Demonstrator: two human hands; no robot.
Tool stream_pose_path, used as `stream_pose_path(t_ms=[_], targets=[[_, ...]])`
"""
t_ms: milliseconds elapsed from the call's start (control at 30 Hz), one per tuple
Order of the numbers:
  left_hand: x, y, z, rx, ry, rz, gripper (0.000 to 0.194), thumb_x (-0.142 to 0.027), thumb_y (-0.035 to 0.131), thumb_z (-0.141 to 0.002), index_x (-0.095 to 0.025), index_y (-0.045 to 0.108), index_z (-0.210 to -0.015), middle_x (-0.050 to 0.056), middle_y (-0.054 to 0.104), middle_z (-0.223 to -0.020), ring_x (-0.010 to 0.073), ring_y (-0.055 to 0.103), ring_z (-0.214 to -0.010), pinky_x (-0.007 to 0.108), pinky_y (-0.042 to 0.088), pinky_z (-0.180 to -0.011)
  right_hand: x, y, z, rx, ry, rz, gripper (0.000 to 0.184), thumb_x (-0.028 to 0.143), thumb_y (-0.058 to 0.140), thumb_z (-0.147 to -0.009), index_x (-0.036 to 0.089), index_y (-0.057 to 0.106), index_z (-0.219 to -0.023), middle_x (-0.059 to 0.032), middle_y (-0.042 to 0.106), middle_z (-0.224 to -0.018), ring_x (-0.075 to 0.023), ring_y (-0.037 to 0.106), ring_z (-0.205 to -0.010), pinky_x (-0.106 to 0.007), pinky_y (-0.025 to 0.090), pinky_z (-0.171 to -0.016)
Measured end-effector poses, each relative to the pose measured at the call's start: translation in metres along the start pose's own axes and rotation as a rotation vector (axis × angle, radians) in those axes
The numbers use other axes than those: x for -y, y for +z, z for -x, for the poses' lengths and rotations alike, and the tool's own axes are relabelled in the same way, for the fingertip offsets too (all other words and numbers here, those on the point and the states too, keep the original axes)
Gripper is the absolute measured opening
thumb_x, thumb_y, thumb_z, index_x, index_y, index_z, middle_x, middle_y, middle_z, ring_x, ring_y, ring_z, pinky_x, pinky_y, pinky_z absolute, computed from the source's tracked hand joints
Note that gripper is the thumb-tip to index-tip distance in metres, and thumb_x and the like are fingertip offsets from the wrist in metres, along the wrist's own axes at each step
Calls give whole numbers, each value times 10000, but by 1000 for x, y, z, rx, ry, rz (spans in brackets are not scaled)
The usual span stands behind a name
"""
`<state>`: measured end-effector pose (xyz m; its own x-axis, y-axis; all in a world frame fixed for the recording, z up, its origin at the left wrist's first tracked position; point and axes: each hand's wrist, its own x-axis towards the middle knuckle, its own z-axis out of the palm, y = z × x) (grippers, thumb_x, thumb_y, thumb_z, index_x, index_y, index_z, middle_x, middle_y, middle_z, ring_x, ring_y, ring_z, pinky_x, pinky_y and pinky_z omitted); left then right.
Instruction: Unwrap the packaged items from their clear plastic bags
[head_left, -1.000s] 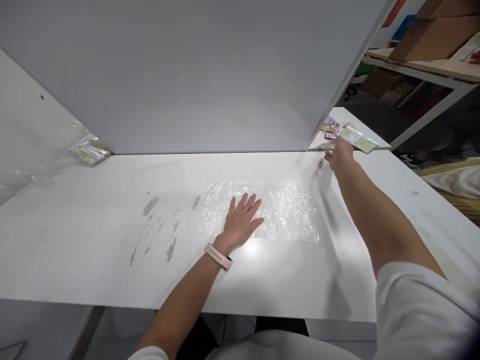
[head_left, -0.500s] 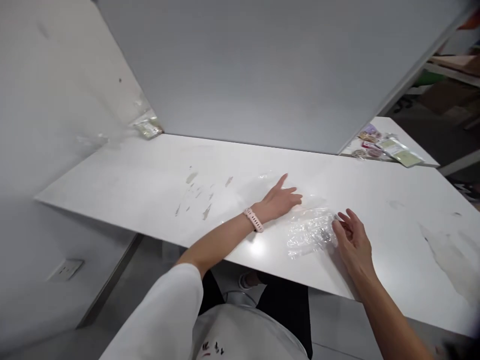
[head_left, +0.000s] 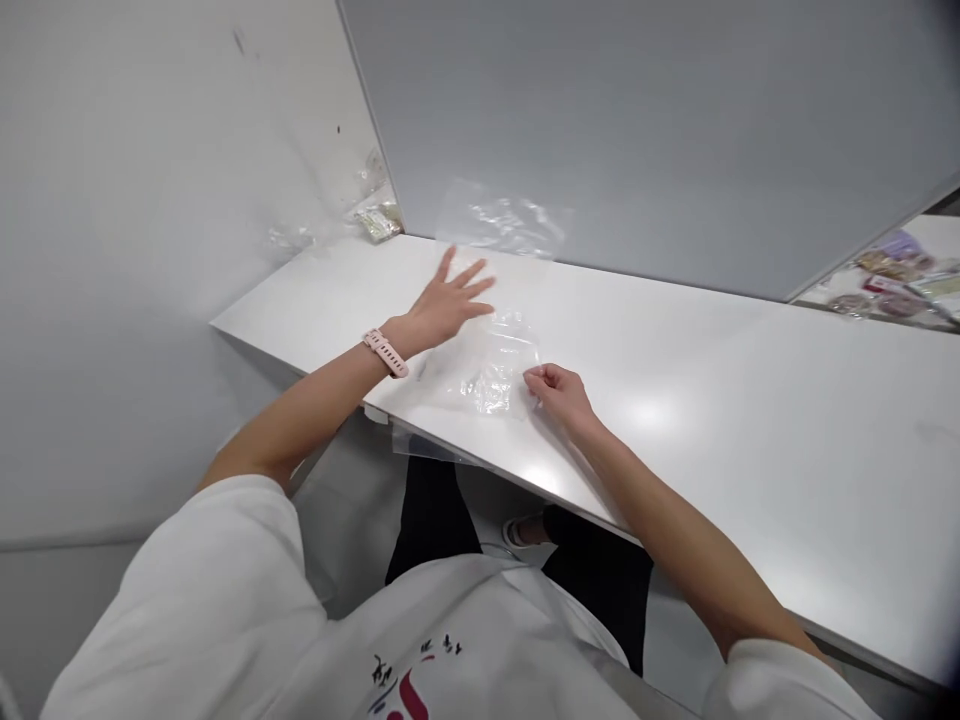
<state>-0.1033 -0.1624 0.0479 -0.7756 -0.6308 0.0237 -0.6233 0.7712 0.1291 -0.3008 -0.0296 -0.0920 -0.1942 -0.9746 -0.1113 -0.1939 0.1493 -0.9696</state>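
A clear crinkled plastic bag lies flat on the white table, near its front edge. My left hand, with a pink watch band on the wrist, rests flat with spread fingers on the bag's left part. My right hand has its fingers curled at the bag's right edge and seems to pinch the plastic. More clear plastic leans against the grey partition behind.
A grey partition stands along the table's back. Small packets lie in the far left corner by the white wall. Several colourful snack packets lie on a second table at far right. My legs show under the table's edge.
My right hand came back from the packets at far right to the bag's right edge and curled shut. The view swung left. My left hand stayed flat on the bag.
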Motion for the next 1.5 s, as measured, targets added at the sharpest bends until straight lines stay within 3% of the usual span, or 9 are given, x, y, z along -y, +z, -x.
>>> stream_pose_path(t_ms=[100, 233, 433, 633, 800, 933, 1100, 1300, 1500], targets=[[37, 26, 21, 39, -231, -35, 447, -265, 387, -1001, -235, 540, -1420, 60, 265, -1664, 308, 43, -1566, 641, -25, -1218, 12, 15, -9, 78, 101, 31, 287, 352, 633, -800, 191, 679, -1034, -13, 680, -684, -187, 619, -679, -319, 479, -670], [42, 76, 32, 111, -375, 137, 671, -581, 202, -1025, -262, 193, -1616, 104, 101, -1696, 348, 36, -1559, 642, 124, -1206, 24, 25, -1, 97, 84, 237, 652, 271, 594, -826, 162, 478, -1459, -4, 709, -724, -200, 644, -758, -330, 477, -736], [39, 137, 16, 49, -237, 46, 696, -602, 215, -1013, -257, 204, -1618, 48, 112, -1697, 308, 23, -1569, 588, 20, -1242, 18, 35, 17, 40, -90, 425, 566, 314, 491, -904, 192, 498, -1457, 23, 644, -706, -178, 587, -690, -322, 439, -713], [68, 135, 4, 75, 34, 24, 665, -592, 254, -1020, -295, 209, -1613, -5, 145, -1691, 260, 64, -1572, 526, 6, -1257, 8, 24, 4, -64, -125, 265, 485, 505, 530, -906, 208, 649, -1272, 20, 601, -675, -158, 539, -644, -306, 431, -681], [86, 132, 4, 78, 22, 28, 671, -612, 228, -1020, -306, 183, -1616, -11, 129, -1693, 257, 58, -1572, 525, 20, -1256, 18, 12, -36, -218, -100, 159, 469, 513, 587, -857, 196, 688, -1187, -32, 652, -854, -150, 537, -655, -290, 435, -601], [119, 129, 17, 62, -34, 20, 664, -607, 219, -1024, -305, 192, -1614, -6, 137, -1693, 251, 65, -1572, 521, 20, -1255, 44, 27, -73, -246, -208, 182, 407, 466, 581, -860, 217, 691, -1164, -50, 670, -973, -166, 575, -746, -309, 480, -651], [159, 125, 40, 45, -122, 17, 651, -597, 244, -1022, -313, 221, -1608, -8, 152, -1690, 256, 69, -1572, 525, 19, -1255, 85, 87, -141, -109, -400, 294, 332, 371, 528, -893, 205, 690, -1129, -84, 688, -1087, -207, 624, -885, -375, 523, -795], [162, 125, 36, -18, -142, 60, 654, -622, 235, -1014, -303, 297, -1581, -4, 215, -1679, 263, 100, -1567, 558, 49, -1256, 136, 209, -265, 90, -563, 630, 424, 216, 387, -936, 141, 653, -1257, -146, 611, -1343, -288, 515, -1263, -447, 419, -1081], [164, 122, 30, 6, -79, 79, 633, -578, 309, -1017, -231, 388, -1541, 53, 335, -1636, 321, 155, -1549, 640, 107, -1231, 159, 339, -386, 56, -335, 837, 854, 367, 563, -898, 132, 150, -1608, -185, 106, -1677, -362, 97, -1539, -513, 316, -1157]])
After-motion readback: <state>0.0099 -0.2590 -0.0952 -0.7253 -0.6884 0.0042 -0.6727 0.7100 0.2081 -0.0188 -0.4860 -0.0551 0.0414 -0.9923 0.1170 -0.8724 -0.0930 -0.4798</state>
